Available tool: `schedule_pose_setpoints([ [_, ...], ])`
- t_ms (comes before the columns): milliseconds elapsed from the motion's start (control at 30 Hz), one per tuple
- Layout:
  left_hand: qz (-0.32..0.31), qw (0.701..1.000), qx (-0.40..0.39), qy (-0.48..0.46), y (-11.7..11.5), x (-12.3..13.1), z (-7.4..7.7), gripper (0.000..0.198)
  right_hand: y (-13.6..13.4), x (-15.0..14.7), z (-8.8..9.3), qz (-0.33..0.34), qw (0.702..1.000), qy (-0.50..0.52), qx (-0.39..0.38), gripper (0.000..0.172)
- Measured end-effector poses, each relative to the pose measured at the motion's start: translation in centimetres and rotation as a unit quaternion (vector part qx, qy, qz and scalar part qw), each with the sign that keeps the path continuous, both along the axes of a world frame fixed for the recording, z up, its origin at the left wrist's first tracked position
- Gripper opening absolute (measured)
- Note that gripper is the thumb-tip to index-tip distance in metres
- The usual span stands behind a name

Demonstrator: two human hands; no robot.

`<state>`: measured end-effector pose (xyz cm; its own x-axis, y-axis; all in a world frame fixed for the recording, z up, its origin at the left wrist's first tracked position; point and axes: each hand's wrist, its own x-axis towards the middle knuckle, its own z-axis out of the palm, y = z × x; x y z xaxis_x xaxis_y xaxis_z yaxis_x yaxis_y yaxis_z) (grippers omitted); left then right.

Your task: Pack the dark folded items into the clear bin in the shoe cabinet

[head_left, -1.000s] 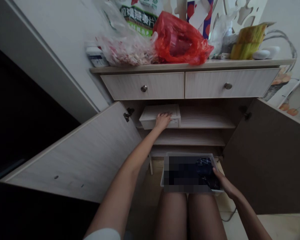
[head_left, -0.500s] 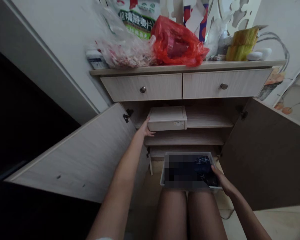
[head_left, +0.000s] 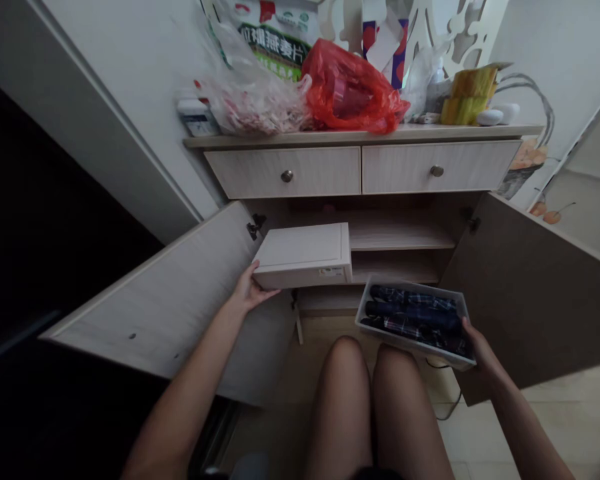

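1. The white box (head_left: pixel 303 257) is rigid and probably light, and it tilts just in front of the cabinet shelf (head_left: pixel 403 237). Support it beneath the near edge.
2. The left hand (head_left: pixel 250 290) has its fingers curled under that edge, gripping the box.
3. The right hand (head_left: pixel 480 343) has its fingers closed on the rim of the plastic tray (head_left: pixel 405 343), which carries rolled plaid items (head_left: pixel 415 319).

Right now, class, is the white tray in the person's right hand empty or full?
Full: the white plastic tray holds several rolled dark plaid items lying side by side.
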<state>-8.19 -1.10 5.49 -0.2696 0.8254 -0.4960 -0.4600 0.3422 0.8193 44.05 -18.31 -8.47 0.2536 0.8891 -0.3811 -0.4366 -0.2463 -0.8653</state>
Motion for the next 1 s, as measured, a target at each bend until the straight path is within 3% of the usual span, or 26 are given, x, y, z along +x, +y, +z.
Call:
schedule_pose_setpoints([
  [167,-0.011,1.000,-0.006,0.007,-5.6,-0.6,-1.1,0.037,0.4,1.2,2.7,-0.060,0.997,0.022,-0.047,0.042],
  [333,-0.020,0.999,-0.010,0.024,-8.7,1.0,-2.1,0.038,2.2,0.4,4.5,-0.099,0.995,0.014,-0.001,0.032],
  [600,0.001,1.000,0.012,0.017,-9.8,1.8,-2.5,0.041,2.6,-0.5,6.5,-0.025,0.996,-0.045,0.069,0.034],
  [767,0.004,1.000,-0.003,0.020,-10.3,2.3,-3.1,0.043,2.4,-0.9,7.4,0.040,0.997,-0.042,0.049,0.036],
  [1000,-0.005,1.000,-0.007,0.005,-11.0,3.9,-3.4,0.045,3.2,-2.4,8.3,0.056,0.998,0.000,0.000,0.037],
])
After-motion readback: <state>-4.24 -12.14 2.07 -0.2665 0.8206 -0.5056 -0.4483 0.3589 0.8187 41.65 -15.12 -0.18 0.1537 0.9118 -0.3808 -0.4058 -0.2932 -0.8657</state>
